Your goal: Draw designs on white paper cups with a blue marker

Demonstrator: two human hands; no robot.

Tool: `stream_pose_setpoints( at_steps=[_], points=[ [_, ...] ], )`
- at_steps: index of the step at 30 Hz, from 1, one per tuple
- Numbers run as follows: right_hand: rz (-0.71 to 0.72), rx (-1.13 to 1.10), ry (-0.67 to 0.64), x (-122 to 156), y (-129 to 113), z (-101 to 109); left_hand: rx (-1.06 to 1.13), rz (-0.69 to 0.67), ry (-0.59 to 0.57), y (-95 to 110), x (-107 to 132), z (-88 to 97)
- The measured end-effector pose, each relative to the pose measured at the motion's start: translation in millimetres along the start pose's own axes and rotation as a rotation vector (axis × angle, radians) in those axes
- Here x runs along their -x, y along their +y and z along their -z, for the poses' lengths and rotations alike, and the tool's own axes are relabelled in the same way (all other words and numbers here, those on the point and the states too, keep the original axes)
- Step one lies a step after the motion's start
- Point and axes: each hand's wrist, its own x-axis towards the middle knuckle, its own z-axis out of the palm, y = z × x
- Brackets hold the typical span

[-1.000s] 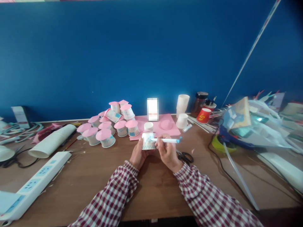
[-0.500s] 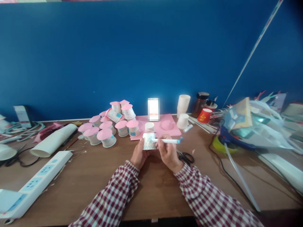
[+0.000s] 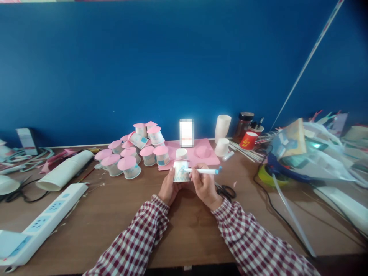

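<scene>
My left hand [image 3: 170, 188] is closed around a white paper cup [image 3: 178, 172], gripping it from the left and below. Blue markings cover the cup's side, with a zigzag line along its lower edge. In my right hand [image 3: 203, 186] is a white felt-tip pen [image 3: 205, 171] with a light blue end. The pen's tip points left and meets the cup's side, or nearly so. Just behind the held cup stands another white paper cup [image 3: 181, 153]. A pink cone [image 3: 202, 151] rests on pink paper [image 3: 212, 158] beyond my right hand.
Several paper cups with pink cone tops [image 3: 128, 164] are grouped left of centre, some stacked. Black-handled scissors [image 3: 227, 191] lie by my right wrist. A power strip [image 3: 43, 222] and nested cups [image 3: 66, 170] occupy the left; a red cup [image 3: 248, 140] and plastic bag [image 3: 327, 149] the right.
</scene>
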Motion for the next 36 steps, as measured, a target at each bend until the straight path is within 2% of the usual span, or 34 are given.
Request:
stream_pose_setpoints(
  at_steps=[36],
  points=[
    [-0.018,-0.047,-0.022,-0.2,-1.4,1.0,0.007,-0.002,-0.007,3.4,3.1,-3.1]
  ],
)
